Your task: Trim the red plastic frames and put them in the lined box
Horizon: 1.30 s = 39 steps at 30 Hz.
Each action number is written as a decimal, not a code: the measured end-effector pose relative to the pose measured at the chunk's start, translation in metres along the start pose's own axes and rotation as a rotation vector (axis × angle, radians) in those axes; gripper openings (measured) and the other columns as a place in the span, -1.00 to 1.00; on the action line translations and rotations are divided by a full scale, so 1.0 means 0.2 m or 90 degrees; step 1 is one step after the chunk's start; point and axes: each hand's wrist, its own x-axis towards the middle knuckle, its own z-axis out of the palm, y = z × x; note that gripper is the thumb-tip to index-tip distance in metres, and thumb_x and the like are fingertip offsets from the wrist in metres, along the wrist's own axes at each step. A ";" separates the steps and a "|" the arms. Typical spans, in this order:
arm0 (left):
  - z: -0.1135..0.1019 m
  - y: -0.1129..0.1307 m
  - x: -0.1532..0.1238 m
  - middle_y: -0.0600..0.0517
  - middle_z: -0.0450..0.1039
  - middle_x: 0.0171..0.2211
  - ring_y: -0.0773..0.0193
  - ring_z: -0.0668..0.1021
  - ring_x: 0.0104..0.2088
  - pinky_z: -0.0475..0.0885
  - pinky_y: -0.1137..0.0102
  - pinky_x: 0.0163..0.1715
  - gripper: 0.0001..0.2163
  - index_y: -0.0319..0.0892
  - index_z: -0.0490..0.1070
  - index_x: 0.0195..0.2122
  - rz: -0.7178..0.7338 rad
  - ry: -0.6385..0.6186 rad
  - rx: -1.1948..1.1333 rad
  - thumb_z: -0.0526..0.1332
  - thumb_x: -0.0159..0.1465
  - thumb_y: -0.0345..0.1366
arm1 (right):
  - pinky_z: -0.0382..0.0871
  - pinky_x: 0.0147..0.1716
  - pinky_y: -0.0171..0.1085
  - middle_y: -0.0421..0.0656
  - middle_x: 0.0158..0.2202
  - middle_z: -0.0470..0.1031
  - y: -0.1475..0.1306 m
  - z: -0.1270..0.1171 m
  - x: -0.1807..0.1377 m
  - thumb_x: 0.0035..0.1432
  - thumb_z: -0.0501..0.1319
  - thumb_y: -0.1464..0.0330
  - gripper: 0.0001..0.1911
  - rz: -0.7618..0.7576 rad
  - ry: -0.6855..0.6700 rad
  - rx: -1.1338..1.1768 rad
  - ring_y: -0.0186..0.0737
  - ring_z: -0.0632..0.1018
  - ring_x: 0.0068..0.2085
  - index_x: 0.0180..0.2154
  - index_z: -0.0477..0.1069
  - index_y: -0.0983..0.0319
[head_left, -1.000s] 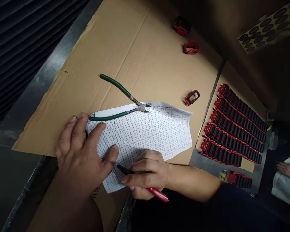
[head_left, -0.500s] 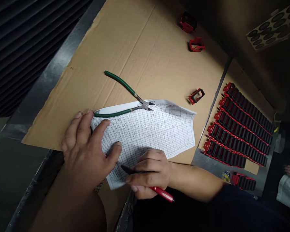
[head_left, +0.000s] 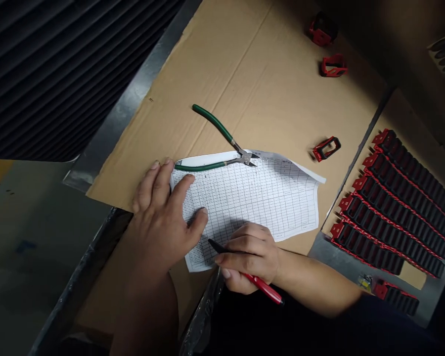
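Note:
My left hand [head_left: 163, 217] lies flat with fingers spread on the left end of a white gridded paper form [head_left: 259, 198], pinning it to the cardboard. My right hand [head_left: 248, 257] is closed around a red pen [head_left: 263, 289] with a black tip, whose point touches the form near its lower left. Green-handled cutting pliers [head_left: 217, 148] rest open across the form's top edge, just beyond my left fingers.
A brown cardboard sheet [head_left: 252, 69] covers the bench. Three loose red-and-black plastic parts [head_left: 326, 148] lie on it at the right and far right. Rows of the same parts [head_left: 396, 212] fill a tray at the right. A dark ribbed panel [head_left: 59, 59] stands at the left.
The view has shifted, so everything sits further right in the frame. Both hands keep their places on the paper, the pen tip still on the form.

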 end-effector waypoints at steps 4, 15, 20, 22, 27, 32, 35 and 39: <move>-0.01 0.01 0.00 -0.06 -0.01 0.48 -0.25 0.09 0.45 0.06 -0.16 0.41 -0.44 0.01 0.24 0.27 -0.003 0.006 -0.006 0.27 0.22 -0.20 | 0.53 -0.51 -0.30 -0.27 -0.46 0.52 0.00 0.00 0.00 0.13 0.26 0.38 -0.81 0.012 -0.004 0.009 -0.30 0.55 -0.44 -0.16 0.50 0.18; 0.01 0.01 0.00 -0.10 0.00 0.47 -0.27 0.09 0.45 0.05 -0.19 0.40 -0.47 -0.01 0.26 0.26 0.000 0.021 -0.019 0.24 0.25 -0.19 | 0.48 -0.55 -0.33 -0.28 -0.48 0.56 -0.06 0.00 0.08 0.21 0.22 0.39 -0.82 0.066 0.003 0.032 -0.35 0.54 -0.55 -0.11 0.41 0.19; 0.01 0.00 0.00 -0.02 0.00 0.48 -0.26 0.09 0.45 0.02 -0.17 0.41 -0.46 0.04 0.27 0.27 -0.008 0.027 -0.040 0.26 0.24 -0.17 | 0.50 -0.51 -0.32 -0.19 -0.46 0.57 -0.10 -0.01 0.18 0.24 0.19 0.38 -0.86 0.185 0.015 0.054 -0.33 0.55 -0.52 -0.15 0.41 0.23; 0.01 0.01 0.00 -0.05 0.02 0.47 -0.26 0.09 0.45 0.02 -0.16 0.40 -0.46 0.02 0.27 0.26 -0.009 0.030 -0.036 0.25 0.24 -0.17 | 0.49 -0.49 -0.33 -0.20 -0.47 0.56 -0.09 -0.01 0.21 0.22 0.21 0.39 -0.94 0.238 0.027 0.062 -0.34 0.54 -0.51 -0.23 0.43 0.20; 0.00 0.02 -0.01 -0.20 0.07 0.45 -0.21 0.13 0.44 0.10 -0.14 0.35 -0.51 -0.09 0.30 0.22 -0.012 0.016 -0.007 0.23 0.25 -0.20 | 0.40 -0.56 -0.38 -0.27 -0.53 0.49 0.00 0.01 0.23 0.19 0.28 0.38 -0.91 0.405 0.031 0.020 -0.38 0.49 -0.54 -0.38 0.43 0.19; 0.00 0.01 -0.01 -0.26 0.07 0.44 -0.23 0.14 0.43 0.11 -0.13 0.34 -0.52 -0.18 0.31 0.20 -0.001 0.006 0.000 0.21 0.25 -0.22 | 0.40 -0.54 -0.35 -0.29 -0.54 0.51 0.05 0.06 0.17 0.15 0.32 0.45 -0.89 0.266 0.033 -0.056 -0.37 0.48 -0.55 -0.37 0.42 0.18; 0.00 0.01 -0.01 -0.26 0.09 0.43 -0.20 0.14 0.43 0.09 -0.10 0.35 -0.53 -0.19 0.31 0.20 0.005 0.015 0.000 0.20 0.25 -0.23 | 0.42 -0.52 -0.32 -0.29 -0.52 0.54 0.05 0.07 0.15 0.16 0.34 0.47 -0.87 0.218 0.040 -0.088 -0.34 0.50 -0.55 -0.36 0.42 0.16; 0.00 0.01 -0.01 -0.25 0.10 0.43 -0.18 0.15 0.44 0.09 -0.08 0.36 -0.52 -0.18 0.31 0.19 0.009 0.014 0.004 0.21 0.24 -0.24 | 0.41 -0.53 -0.33 -0.28 -0.53 0.55 0.06 0.07 0.14 0.16 0.36 0.46 -0.86 0.226 0.037 -0.118 -0.34 0.52 -0.53 -0.36 0.43 0.17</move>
